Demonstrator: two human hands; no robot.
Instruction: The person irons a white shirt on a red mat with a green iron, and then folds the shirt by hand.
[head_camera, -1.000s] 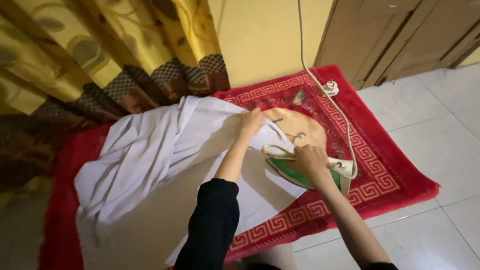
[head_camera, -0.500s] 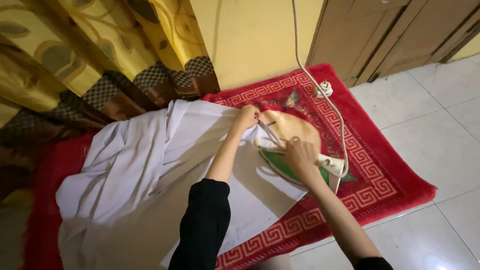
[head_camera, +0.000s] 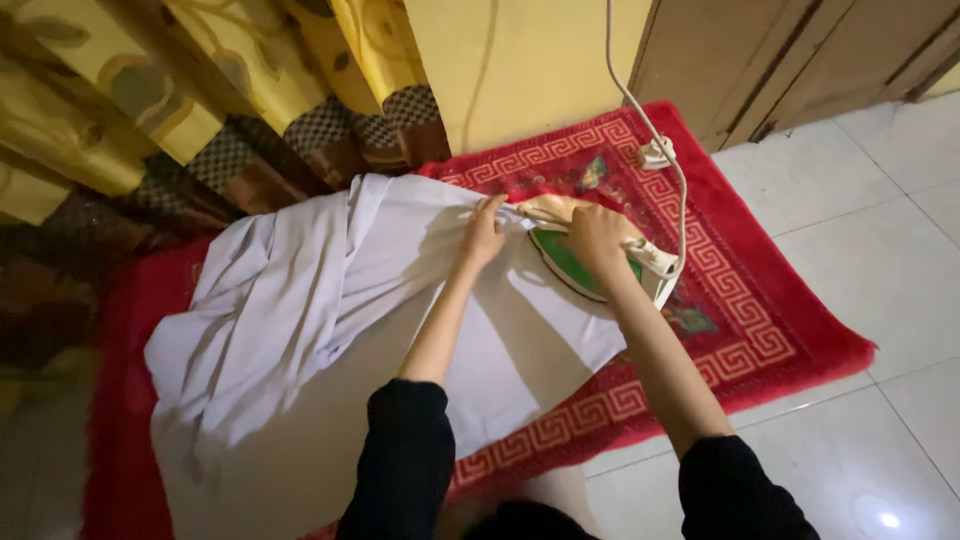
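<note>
A white garment lies spread over a red patterned rug on the floor. My left hand presses down on the cloth near its far right edge, fingers pinching the fabric. My right hand grips the handle of a green and cream clothes iron, which rests on the garment's right edge beside a small cream-coloured piece of cloth. The two hands are close together. Both arms wear black sleeves pushed up.
The iron's white cord runs up past a plug on the rug. Yellow patterned curtains hang at the left, a yellow wall behind, brown wooden doors at the right. White floor tiles surround the rug.
The iron and my right hand have slid left, up onto the garment's edge, closer to my left hand. The view has shifted slightly.
</note>
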